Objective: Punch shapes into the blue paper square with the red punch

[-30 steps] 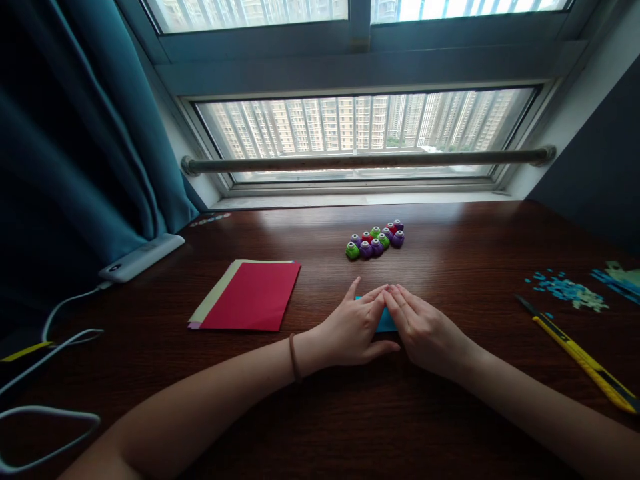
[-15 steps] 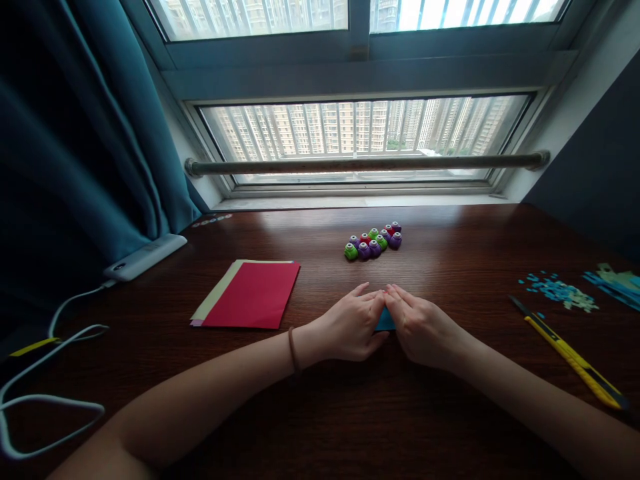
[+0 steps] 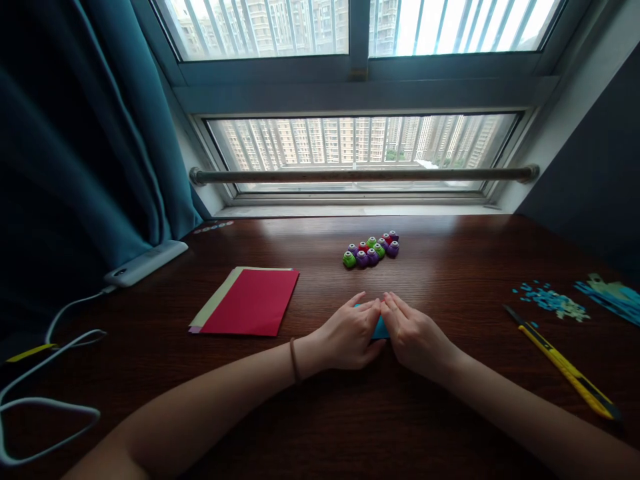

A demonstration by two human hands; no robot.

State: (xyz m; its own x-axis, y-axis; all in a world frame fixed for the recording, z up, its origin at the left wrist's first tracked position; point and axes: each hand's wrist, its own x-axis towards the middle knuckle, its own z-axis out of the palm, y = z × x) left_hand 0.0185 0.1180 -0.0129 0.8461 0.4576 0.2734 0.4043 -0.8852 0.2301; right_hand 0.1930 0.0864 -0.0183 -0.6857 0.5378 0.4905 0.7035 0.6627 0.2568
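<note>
A small blue piece of paper point(image 3: 379, 329) lies on the dark wooden desk point(image 3: 320, 413), mostly hidden under my hands. My left hand point(image 3: 350, 333) rests on its left part with fingers curled and pressed on it. My right hand point(image 3: 413, 337) covers its right part, fingers together, their tips meeting those of the left hand. Only a blue sliver shows between the thumbs.
A stack of coloured sheets with red on top point(image 3: 250, 301) lies to the left. A cluster of small coloured punches point(image 3: 371, 249) sits beyond my hands. A yellow utility knife point(image 3: 563, 363) and blue paper scraps point(image 3: 547, 299) lie at right. A power bank point(image 3: 146, 262) with white cables point(image 3: 45, 373) sits at left.
Both hands have drawn closer together over the blue paper, so less of it shows. My left fingers have curled from flat. The camera has tilted up a little.
</note>
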